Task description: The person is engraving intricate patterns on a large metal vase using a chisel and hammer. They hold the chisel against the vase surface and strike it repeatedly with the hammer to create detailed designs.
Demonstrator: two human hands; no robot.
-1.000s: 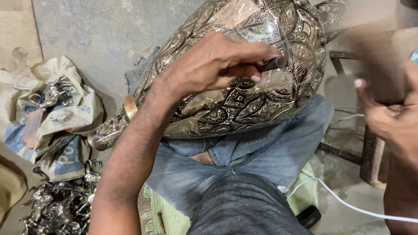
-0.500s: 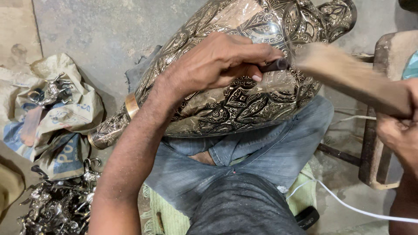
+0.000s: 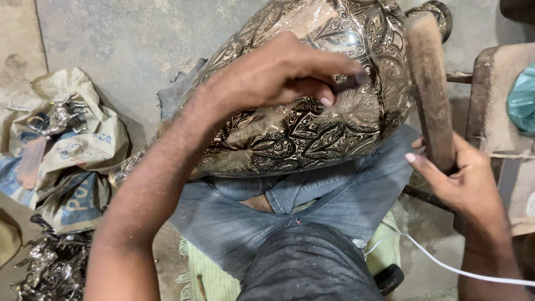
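Observation:
A large engraved metal vase (image 3: 290, 134) lies on its side across my lap, its surface covered with dark floral relief. My left hand (image 3: 278, 75) rests on top of the vase, fingers pinched around a small dark chisel (image 3: 348, 82) whose tip touches the metal. My right hand (image 3: 462, 181) grips the lower end of a thick wooden mallet (image 3: 429, 89), held upright beside the vase's wide end.
A crumpled sack (image 3: 67, 161) with small metal pieces lies on the concrete floor at the left, and a heap of metal parts (image 3: 50, 267) sits at the lower left. A wooden stool (image 3: 496, 111) stands at the right. A white cable (image 3: 446, 265) crosses the lower right.
My right hand has swung the wooden mallet from a slanted position near the chisel to upright beside the vase. My left hand has stayed on the chisel.

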